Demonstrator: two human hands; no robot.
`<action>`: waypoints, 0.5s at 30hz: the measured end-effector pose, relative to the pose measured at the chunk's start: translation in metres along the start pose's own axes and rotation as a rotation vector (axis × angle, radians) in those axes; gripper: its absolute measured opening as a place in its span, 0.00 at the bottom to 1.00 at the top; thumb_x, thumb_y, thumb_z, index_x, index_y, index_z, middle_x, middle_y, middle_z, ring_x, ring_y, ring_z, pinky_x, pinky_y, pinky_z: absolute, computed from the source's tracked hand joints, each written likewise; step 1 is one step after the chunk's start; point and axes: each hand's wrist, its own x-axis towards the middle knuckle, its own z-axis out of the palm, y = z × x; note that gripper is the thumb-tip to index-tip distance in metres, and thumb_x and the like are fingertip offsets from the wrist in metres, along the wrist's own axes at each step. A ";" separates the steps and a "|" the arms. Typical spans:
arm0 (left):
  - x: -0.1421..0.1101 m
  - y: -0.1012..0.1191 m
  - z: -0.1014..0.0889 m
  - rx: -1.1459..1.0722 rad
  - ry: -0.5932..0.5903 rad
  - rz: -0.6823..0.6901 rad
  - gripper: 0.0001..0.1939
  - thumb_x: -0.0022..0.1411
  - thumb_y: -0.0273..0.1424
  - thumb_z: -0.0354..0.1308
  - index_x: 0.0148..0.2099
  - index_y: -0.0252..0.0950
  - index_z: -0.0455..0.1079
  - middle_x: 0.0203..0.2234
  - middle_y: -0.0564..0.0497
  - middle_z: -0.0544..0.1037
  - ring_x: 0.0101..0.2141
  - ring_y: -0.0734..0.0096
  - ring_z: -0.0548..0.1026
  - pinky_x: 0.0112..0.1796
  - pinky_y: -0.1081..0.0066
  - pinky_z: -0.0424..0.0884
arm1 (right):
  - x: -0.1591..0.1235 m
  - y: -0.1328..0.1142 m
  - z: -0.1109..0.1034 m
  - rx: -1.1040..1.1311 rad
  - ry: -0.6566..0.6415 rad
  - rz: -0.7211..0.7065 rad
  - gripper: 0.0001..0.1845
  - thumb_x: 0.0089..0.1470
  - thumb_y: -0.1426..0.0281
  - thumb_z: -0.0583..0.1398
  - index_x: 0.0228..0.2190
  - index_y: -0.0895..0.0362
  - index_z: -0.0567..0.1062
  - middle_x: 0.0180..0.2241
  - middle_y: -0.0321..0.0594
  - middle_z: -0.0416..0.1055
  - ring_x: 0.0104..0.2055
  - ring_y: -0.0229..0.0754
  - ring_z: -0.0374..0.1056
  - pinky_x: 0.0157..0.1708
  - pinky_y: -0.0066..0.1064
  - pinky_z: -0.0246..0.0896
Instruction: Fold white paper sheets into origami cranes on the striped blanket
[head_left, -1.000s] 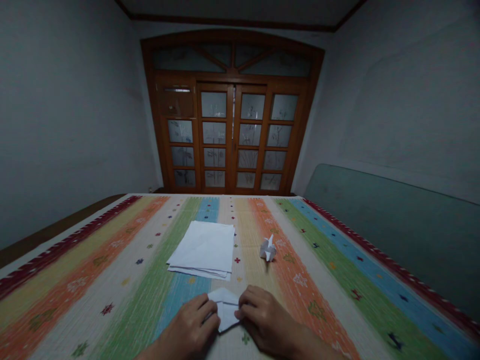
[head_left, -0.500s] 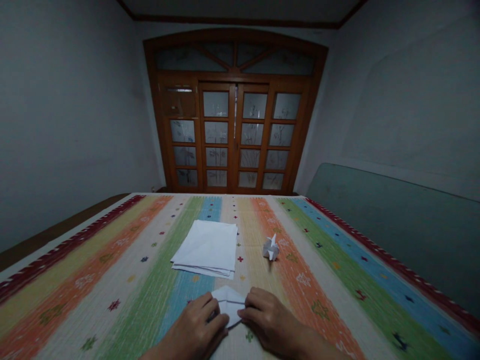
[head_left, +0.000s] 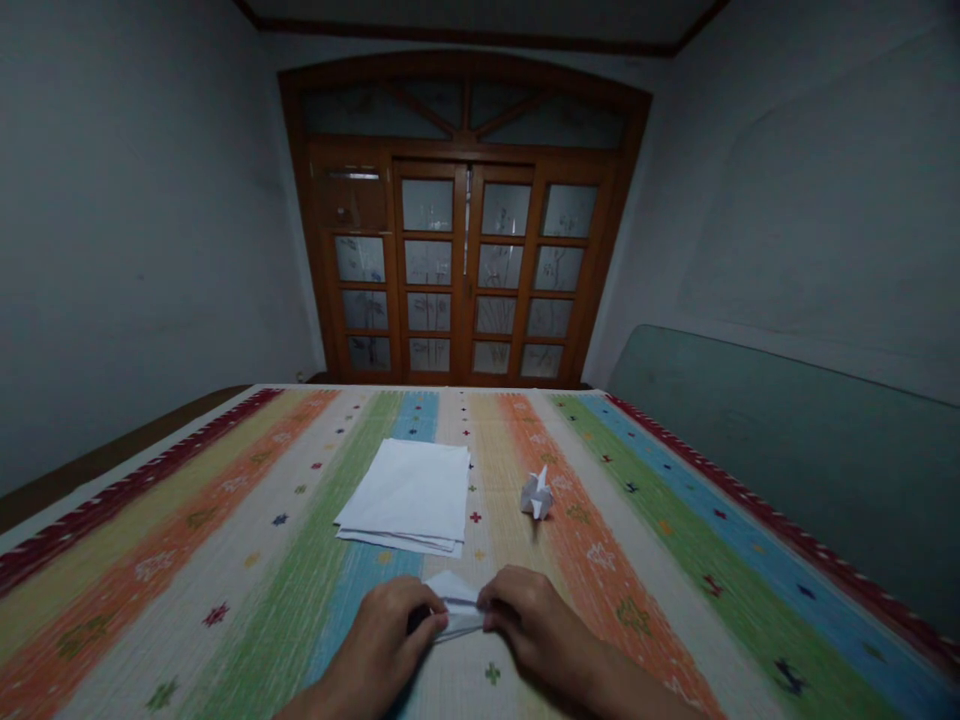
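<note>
A folded piece of white paper (head_left: 459,608) lies between my two hands, low in the middle of the head view. My left hand (head_left: 397,630) pinches its left edge between thumb and fingers. On the other side, my right hand (head_left: 529,620) grips the right edge the same way. Creases and layered flaps show on the paper; its side edges are hidden by my fingertips. Beyond my hands, a stack of white paper sheets (head_left: 409,495) lies to the left. A small folded paper crane (head_left: 537,494) stands to the right of the stack.
A striped, patterned tablecloth (head_left: 300,560) covers the table under everything. A pale green panel (head_left: 787,430) rises along the right side. Wooden doors with glass panes (head_left: 465,260) stand beyond the far edge, between plain walls.
The folded paper now looks flatter and narrower between my hands. My left thumb has drawn back toward the left edge, and both hands have shifted slightly. The view has moved a little.
</note>
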 end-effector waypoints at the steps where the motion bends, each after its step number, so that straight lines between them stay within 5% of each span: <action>1: -0.001 0.001 0.000 0.003 0.002 -0.014 0.06 0.64 0.27 0.62 0.38 0.37 0.81 0.34 0.49 0.84 0.37 0.61 0.79 0.40 0.66 0.68 | 0.000 0.000 -0.001 0.011 0.002 0.024 0.11 0.55 0.81 0.63 0.38 0.57 0.81 0.36 0.43 0.80 0.40 0.45 0.74 0.42 0.32 0.66; 6: -0.002 0.010 -0.002 0.023 -0.024 -0.122 0.07 0.62 0.28 0.61 0.36 0.36 0.81 0.32 0.48 0.84 0.33 0.61 0.78 0.37 0.68 0.67 | 0.005 -0.005 -0.009 0.034 -0.044 0.110 0.12 0.52 0.82 0.62 0.35 0.57 0.83 0.35 0.43 0.80 0.39 0.44 0.75 0.42 0.31 0.66; 15: -0.002 0.008 0.000 0.100 0.008 -0.034 0.10 0.62 0.25 0.60 0.44 0.39 0.80 0.29 0.51 0.82 0.30 0.62 0.77 0.34 0.68 0.68 | 0.003 -0.001 -0.016 0.015 -0.074 0.198 0.12 0.54 0.82 0.60 0.32 0.56 0.82 0.35 0.42 0.79 0.40 0.45 0.73 0.41 0.32 0.64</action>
